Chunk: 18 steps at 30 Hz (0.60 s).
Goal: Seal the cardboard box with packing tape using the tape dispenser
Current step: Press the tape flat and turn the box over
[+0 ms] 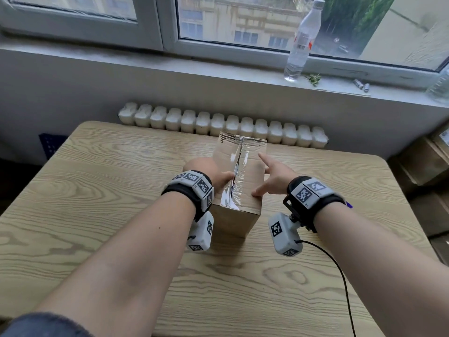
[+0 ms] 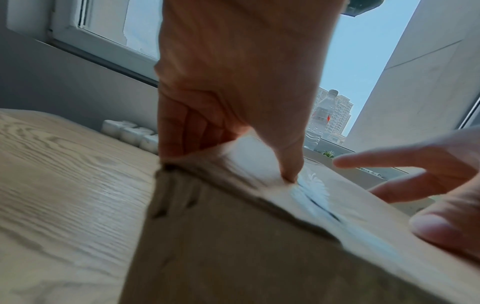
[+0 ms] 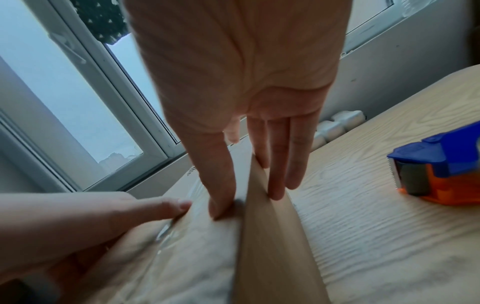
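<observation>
Brown cardboard box at frame centre on the table, clear tape already along the seam. Both hands flat, smoothing it; blue-orange dispenser set aside. Nearly done.

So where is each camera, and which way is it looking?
Head: on the person's head, looking down and forward at the cardboard box on the table; both forearms show.
Left wrist: under the left hand, looking along it at the box's taped top; right fingers show too.
Right wrist: under the right hand, looking along the box edge; only here, the tape dispenser.
All three share the box and tape.
</observation>
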### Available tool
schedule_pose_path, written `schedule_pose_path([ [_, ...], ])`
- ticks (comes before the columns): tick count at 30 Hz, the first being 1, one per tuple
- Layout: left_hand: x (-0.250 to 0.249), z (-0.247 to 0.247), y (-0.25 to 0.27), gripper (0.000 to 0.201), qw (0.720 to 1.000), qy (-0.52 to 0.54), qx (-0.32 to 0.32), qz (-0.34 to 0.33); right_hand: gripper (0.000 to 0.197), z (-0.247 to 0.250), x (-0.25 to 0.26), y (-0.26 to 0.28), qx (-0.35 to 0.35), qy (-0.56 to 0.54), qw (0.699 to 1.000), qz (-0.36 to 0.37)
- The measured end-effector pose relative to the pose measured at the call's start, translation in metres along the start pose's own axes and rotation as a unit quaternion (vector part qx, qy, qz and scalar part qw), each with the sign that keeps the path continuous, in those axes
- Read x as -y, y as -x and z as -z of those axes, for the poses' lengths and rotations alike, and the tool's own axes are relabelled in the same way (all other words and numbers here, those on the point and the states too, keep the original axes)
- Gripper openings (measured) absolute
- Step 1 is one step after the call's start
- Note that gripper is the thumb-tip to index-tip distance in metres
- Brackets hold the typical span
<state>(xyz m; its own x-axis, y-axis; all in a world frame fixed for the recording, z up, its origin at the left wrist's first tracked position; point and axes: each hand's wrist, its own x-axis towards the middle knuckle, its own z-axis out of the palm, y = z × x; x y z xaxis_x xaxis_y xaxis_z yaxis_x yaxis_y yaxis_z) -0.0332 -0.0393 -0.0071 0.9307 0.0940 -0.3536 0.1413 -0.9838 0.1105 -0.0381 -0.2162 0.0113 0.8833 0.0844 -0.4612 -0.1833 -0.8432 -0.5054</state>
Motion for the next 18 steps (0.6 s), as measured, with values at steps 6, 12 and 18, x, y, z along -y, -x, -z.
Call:
schedule_pose_path([
  [6,-0.005,0.005,-0.031,0.065,0.999,0.003,0.044,0.003,0.120,0.005,-0.001,-0.005,-0.001,0.029,1.000,0.008],
  [12,-0.017,0.022,-0.049,0.055,0.999,0.041,0.008,0.008,0.106,0.014,0.006,-0.015,0.019,0.083,0.996,0.027],
  [18,-0.009,0.037,-0.051,0.055,0.991,0.130,0.027,0.012,0.084,0.023,0.014,-0.029,-0.019,0.122,0.992,0.035],
])
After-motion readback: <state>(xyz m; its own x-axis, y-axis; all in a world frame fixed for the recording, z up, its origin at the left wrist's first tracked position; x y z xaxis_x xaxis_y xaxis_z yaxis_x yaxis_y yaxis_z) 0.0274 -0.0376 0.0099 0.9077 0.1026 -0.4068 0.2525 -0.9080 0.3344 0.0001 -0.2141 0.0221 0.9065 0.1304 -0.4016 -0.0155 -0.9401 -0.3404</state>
